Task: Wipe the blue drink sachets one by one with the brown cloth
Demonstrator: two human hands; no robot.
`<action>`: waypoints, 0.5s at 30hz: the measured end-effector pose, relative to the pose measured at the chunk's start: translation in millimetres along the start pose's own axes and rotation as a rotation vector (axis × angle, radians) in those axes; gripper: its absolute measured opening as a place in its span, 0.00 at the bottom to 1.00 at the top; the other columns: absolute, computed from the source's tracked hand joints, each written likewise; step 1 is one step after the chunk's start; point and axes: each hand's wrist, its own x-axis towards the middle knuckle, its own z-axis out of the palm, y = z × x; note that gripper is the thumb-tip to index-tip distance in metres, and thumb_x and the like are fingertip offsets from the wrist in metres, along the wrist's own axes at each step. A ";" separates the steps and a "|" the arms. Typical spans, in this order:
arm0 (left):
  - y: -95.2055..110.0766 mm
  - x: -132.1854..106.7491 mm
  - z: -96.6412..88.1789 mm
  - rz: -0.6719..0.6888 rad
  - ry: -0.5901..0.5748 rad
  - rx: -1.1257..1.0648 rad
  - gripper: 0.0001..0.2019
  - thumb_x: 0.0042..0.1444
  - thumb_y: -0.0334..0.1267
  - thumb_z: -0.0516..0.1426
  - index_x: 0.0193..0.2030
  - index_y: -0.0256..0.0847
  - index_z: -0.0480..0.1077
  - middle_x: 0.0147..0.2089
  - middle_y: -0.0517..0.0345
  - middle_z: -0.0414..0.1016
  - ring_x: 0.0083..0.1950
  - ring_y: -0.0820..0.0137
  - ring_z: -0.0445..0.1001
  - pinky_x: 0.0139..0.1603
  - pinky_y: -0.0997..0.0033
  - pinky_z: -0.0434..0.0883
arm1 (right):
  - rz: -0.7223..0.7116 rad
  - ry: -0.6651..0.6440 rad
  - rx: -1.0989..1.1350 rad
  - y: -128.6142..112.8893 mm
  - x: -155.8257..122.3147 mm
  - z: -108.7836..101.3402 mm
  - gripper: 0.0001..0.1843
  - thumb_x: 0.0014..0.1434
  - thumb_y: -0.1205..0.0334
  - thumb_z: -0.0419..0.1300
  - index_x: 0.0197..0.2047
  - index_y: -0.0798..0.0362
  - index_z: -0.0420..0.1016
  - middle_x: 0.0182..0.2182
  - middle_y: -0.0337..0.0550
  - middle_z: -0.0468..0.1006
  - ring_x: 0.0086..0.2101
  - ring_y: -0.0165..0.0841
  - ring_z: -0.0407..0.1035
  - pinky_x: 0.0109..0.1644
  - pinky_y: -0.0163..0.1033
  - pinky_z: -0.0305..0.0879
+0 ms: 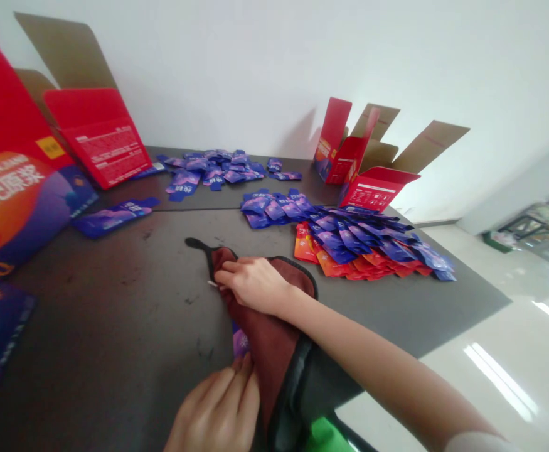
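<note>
A brown cloth (274,345) with black edging and a hanging loop lies bunched on the grey table. My right hand (253,282) is closed on its upper part, fingers curled into the fabric. Partly under the cloth is a blue and purple packet (239,341); most of it is hidden. At the bottom, my left hand (220,408) pinches the packet's near end beside the cloth's edge. Whether its fingers also catch the cloth cannot be made out.
Overlapping blue sachets (344,235) and orange sachets (373,263) lie right of my hands. Further back is a pile of blue sachets (213,168). Open red cartons (98,141) stand at left, others (373,187) at back right. The table's right edge (467,323) drops to the floor.
</note>
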 end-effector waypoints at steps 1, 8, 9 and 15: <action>-0.2 -0.4 1.5 -0.001 -0.007 0.002 0.20 0.54 0.21 0.39 0.32 0.35 0.71 0.31 0.55 0.77 0.31 0.73 0.72 0.34 0.74 0.67 | 0.039 0.035 -0.004 4.3 1.5 -2.1 0.05 0.60 0.65 0.52 0.38 0.52 0.68 0.33 0.39 0.73 0.33 0.31 0.68 0.34 0.34 0.60; -22.9 8.5 -22.0 -0.013 0.072 0.155 0.14 0.58 0.26 0.43 0.39 0.34 0.70 0.33 0.57 0.77 0.30 0.74 0.72 0.34 0.72 0.64 | 0.363 0.764 0.162 -2.0 -77.5 -75.5 0.07 0.60 0.67 0.51 0.36 0.51 0.69 0.36 0.40 0.75 0.38 0.30 0.70 0.43 0.33 0.64; -28.6 13.6 -30.0 -0.007 0.084 0.198 0.11 0.58 0.27 0.47 0.40 0.35 0.69 0.34 0.58 0.77 0.30 0.74 0.72 0.35 0.71 0.64 | 0.386 0.832 0.142 -6.6 -97.8 -84.5 0.07 0.58 0.69 0.52 0.35 0.50 0.69 0.36 0.40 0.75 0.37 0.31 0.71 0.42 0.34 0.64; -66.5 82.4 -55.8 -0.059 0.190 0.574 0.09 0.56 0.36 0.52 0.40 0.37 0.69 0.24 0.63 0.72 0.25 0.75 0.68 0.25 0.77 0.56 | 0.447 0.910 0.048 -32.3 -182.4 -82.6 0.13 0.54 0.74 0.54 0.39 0.48 0.69 0.37 0.44 0.74 0.36 0.33 0.71 0.38 0.36 0.67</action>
